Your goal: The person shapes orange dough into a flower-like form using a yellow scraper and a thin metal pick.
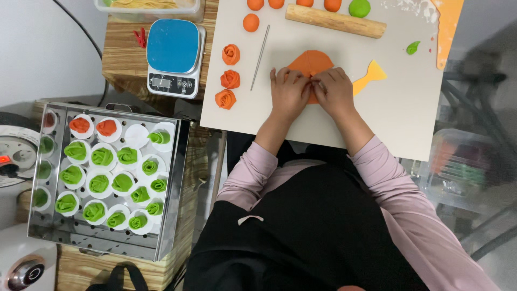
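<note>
My left hand [288, 91] and my right hand [335, 90] lie side by side on a flat orange dough sheet [309, 60] on the white mat [398, 108]. Their fingers are curled together and pinch the sheet's near edge, covering the lower part of it. A yellow dough scrap [370, 75] lies just right of my right hand. Three orange dough roses [230, 78] stand in a column left of my left hand, with a thin metal stick [260, 56] between them and the sheet.
A wooden rolling pin [335, 20], orange dough balls [251, 22] and a green ball [359, 8] lie at the mat's far edge. A blue-topped kitchen scale [173, 56] stands to the left. A perforated steel steamer tray [177, 178] holds several green and two orange dough roses.
</note>
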